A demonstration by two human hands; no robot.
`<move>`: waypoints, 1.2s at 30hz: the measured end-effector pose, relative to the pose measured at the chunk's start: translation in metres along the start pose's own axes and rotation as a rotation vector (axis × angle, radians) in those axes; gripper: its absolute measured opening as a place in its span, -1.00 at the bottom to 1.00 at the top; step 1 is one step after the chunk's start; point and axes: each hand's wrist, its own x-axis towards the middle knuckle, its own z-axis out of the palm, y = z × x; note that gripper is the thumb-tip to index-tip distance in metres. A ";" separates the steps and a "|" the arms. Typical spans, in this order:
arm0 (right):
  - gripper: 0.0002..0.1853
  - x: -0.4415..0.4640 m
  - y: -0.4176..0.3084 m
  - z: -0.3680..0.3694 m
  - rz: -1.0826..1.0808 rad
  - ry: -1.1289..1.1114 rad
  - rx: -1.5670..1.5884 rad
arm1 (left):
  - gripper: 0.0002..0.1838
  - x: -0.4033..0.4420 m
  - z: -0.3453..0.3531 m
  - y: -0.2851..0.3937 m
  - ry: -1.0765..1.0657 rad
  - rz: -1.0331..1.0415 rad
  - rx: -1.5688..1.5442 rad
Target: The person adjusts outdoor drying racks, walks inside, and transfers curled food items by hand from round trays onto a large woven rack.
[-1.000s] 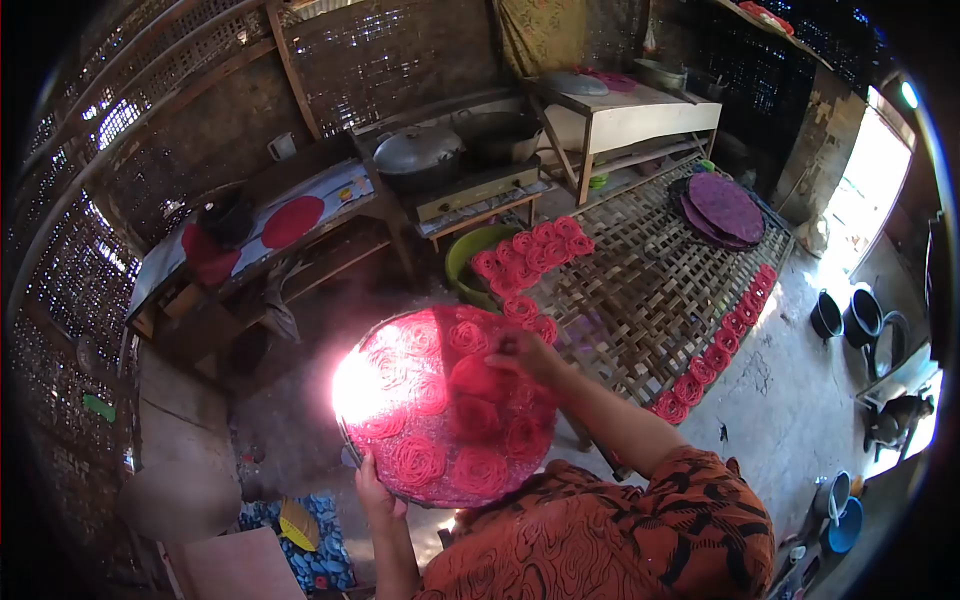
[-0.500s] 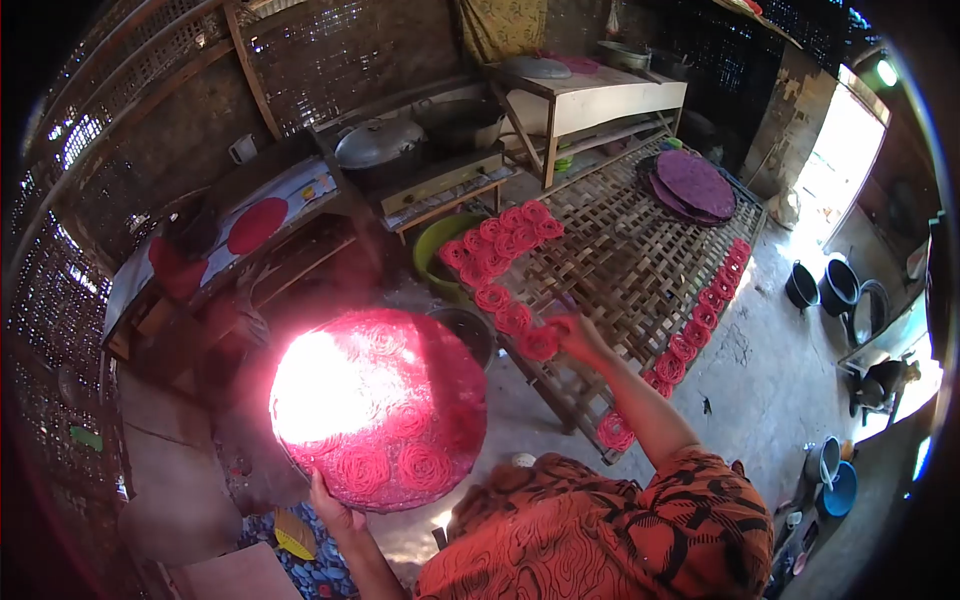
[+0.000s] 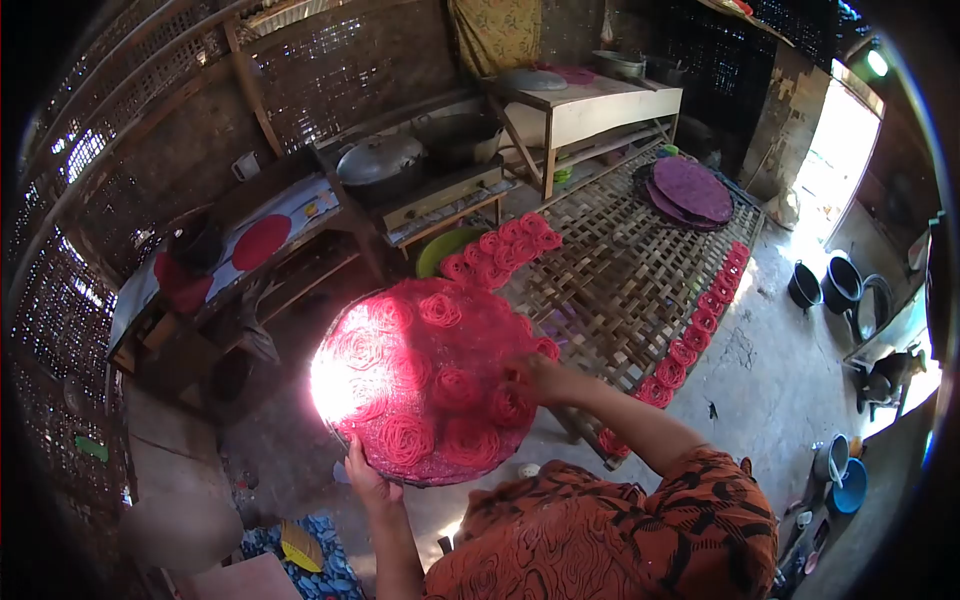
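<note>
My left hand grips the near rim of a round pink tray, its thumb up over the edge. Several pink rosettes, each coiled from thin strands, lie across the tray, and bright sunlight washes out its left side. Over the tray's right part, my right hand has its fingers closed on a pink rosette; the fingertips are partly hidden. Beyond the tray, a woven bamboo rack carries more pink rosettes in rows along its edges.
Purple round sheets are stacked at the rack's far end. A lidded pot stands on the stove at the back left. Against the left wall is a low bench with a red disc. Black basins sit on the floor at right.
The tray has moved right and slightly up, now covering the rack's near-left corner. My right hand has come from the rack edge down and left over the tray.
</note>
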 end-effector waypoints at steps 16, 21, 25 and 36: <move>-0.78 0.085 0.173 -0.052 0.346 0.489 0.559 | -0.61 -0.016 -0.051 0.030 0.006 0.006 0.104; -0.73 0.116 0.207 -0.026 0.435 0.611 0.751 | -0.65 -0.033 -0.033 0.026 0.081 0.035 0.034; -0.70 0.127 0.203 -0.015 0.391 0.513 -0.085 | -0.66 -0.037 -0.030 0.020 0.090 0.005 0.044; -0.64 0.113 0.076 -0.019 -0.340 0.116 -0.384 | -0.68 -0.024 0.002 0.011 -0.133 -0.161 0.146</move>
